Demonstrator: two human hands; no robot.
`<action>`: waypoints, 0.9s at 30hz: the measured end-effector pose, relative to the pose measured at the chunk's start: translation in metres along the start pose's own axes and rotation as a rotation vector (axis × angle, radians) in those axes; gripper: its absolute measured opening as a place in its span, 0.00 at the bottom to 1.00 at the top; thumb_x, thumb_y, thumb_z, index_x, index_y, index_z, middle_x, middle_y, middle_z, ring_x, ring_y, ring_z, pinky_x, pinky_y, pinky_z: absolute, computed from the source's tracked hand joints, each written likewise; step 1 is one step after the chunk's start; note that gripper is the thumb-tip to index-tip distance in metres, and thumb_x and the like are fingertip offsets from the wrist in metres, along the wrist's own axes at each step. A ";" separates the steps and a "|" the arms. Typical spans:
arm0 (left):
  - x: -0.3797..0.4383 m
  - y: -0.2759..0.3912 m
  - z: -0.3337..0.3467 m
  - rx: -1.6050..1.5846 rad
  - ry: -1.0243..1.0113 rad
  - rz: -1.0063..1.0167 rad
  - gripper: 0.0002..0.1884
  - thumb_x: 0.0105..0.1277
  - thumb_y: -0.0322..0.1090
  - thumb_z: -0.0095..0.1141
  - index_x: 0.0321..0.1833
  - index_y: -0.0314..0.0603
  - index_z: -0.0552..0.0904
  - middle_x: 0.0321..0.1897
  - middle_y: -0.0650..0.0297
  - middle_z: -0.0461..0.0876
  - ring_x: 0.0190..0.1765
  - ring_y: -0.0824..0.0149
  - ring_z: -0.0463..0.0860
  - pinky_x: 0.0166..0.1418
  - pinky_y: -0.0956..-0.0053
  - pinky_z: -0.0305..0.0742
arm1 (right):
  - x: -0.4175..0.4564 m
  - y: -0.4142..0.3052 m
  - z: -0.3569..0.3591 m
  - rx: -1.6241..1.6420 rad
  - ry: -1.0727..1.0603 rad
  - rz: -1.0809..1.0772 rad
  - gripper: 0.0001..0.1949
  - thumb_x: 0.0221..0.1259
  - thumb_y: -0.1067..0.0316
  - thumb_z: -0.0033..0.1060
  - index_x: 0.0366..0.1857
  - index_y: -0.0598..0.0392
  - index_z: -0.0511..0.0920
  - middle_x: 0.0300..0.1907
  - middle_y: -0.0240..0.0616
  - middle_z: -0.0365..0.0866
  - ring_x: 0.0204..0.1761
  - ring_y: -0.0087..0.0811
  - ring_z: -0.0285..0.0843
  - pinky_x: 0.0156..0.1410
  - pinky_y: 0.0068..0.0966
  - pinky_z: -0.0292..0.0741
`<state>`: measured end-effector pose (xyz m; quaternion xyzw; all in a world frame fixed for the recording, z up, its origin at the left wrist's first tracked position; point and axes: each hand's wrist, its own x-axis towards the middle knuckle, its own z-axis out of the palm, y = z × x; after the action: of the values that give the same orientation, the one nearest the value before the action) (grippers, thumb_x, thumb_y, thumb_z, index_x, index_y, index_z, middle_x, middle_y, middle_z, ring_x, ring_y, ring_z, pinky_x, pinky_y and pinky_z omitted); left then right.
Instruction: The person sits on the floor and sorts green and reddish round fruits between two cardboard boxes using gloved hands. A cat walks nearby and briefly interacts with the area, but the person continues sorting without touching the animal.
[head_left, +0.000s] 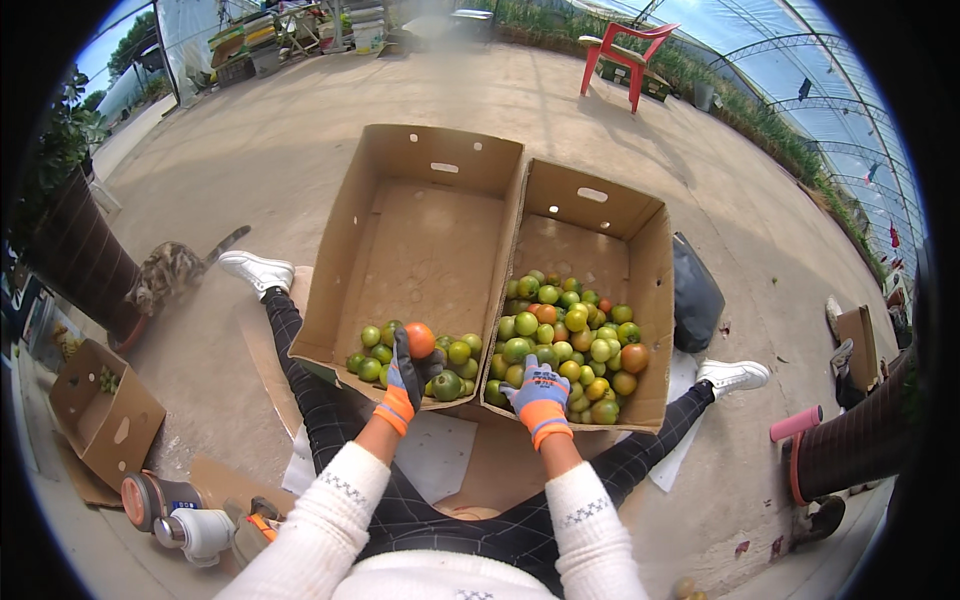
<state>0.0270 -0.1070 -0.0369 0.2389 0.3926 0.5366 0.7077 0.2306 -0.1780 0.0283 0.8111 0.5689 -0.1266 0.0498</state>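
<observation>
Two open cardboard boxes stand side by side between my spread legs. My left hand (411, 367), in a grey and orange work glove, holds a large orange-red tomato (419, 340) over the near end of the left box (427, 225), above several green tomatoes (369, 368). My right hand (538, 386), gloved alike, rests on the near part of the tomato heap in the right box (592, 180); its fingertips touch the tomatoes, and whether it grips one I cannot tell. That heap is mostly green, with some orange tomatoes (634, 358).
A cat (171, 274) stands at the left beside a large plant pot (82, 247). A smaller cardboard box (105, 420), a white flask (202, 532) and a dark jug (154, 499) are at lower left. A black bag (694, 292) touches the right box. A red chair (626, 56) stands farther back.
</observation>
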 end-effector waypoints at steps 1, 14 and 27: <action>-0.001 0.001 0.000 -0.012 -0.027 -0.003 0.36 0.60 0.72 0.47 0.46 0.40 0.75 0.27 0.57 0.81 0.28 0.64 0.81 0.32 0.74 0.79 | 0.001 0.000 0.001 -0.009 0.005 -0.002 0.36 0.52 0.38 0.62 0.61 0.49 0.65 0.51 0.41 0.77 0.53 0.41 0.78 0.55 0.37 0.70; -0.002 -0.002 0.000 0.017 -0.062 0.103 0.24 0.63 0.44 0.62 0.57 0.40 0.74 0.48 0.59 0.78 0.46 0.62 0.82 0.46 0.67 0.82 | -0.014 0.015 0.016 0.369 0.297 0.019 0.38 0.47 0.39 0.66 0.57 0.58 0.71 0.53 0.47 0.78 0.53 0.45 0.77 0.59 0.35 0.71; 0.003 -0.008 -0.001 -0.062 -0.047 0.138 0.41 0.51 0.13 0.62 0.70 0.41 0.62 0.59 0.56 0.71 0.54 0.62 0.77 0.56 0.70 0.78 | -0.018 0.014 0.011 0.482 0.285 -0.001 0.36 0.47 0.40 0.67 0.55 0.59 0.73 0.52 0.48 0.79 0.52 0.46 0.77 0.59 0.36 0.71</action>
<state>0.0309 -0.1071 -0.0447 0.2560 0.3416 0.5904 0.6850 0.2362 -0.2015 0.0214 0.8090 0.5240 -0.1429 -0.2249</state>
